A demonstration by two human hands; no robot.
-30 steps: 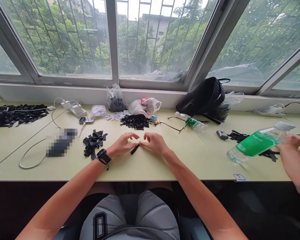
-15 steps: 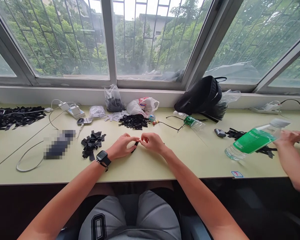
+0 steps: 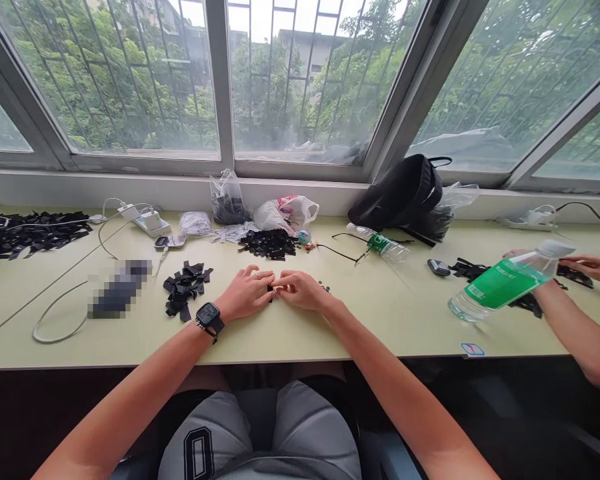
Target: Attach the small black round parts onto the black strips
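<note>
My left hand (image 3: pixel 245 293) and my right hand (image 3: pixel 300 291) rest on the pale green table (image 3: pixel 380 333), their fingertips meeting over a small black fabric strip (image 3: pixel 271 292). Most of the strip is hidden by my fingers. A black smartwatch (image 3: pixel 211 317) sits on my left wrist. Left of that hand lies a heap of black strips (image 3: pixel 185 290), and a few tiny dark bits (image 3: pixel 324 287) lie just beyond my right fingers. Farther back is another black heap (image 3: pixel 269 244).
A co-worker's hand (image 3: pixel 595 268) is at the right, near a tilted water bottle with a green label (image 3: pixel 500 283) and more black strips (image 3: pixel 527 303). Along the window stand plastic bags (image 3: pixel 227 198), a black backpack (image 3: pixel 397 193), glasses (image 3: pixel 350 243), and a power strip (image 3: pixel 150 223).
My hands have closed in over the black strip, which now shows less between my fingers. The co-worker's hands have shifted, and the bottle has moved slightly.
</note>
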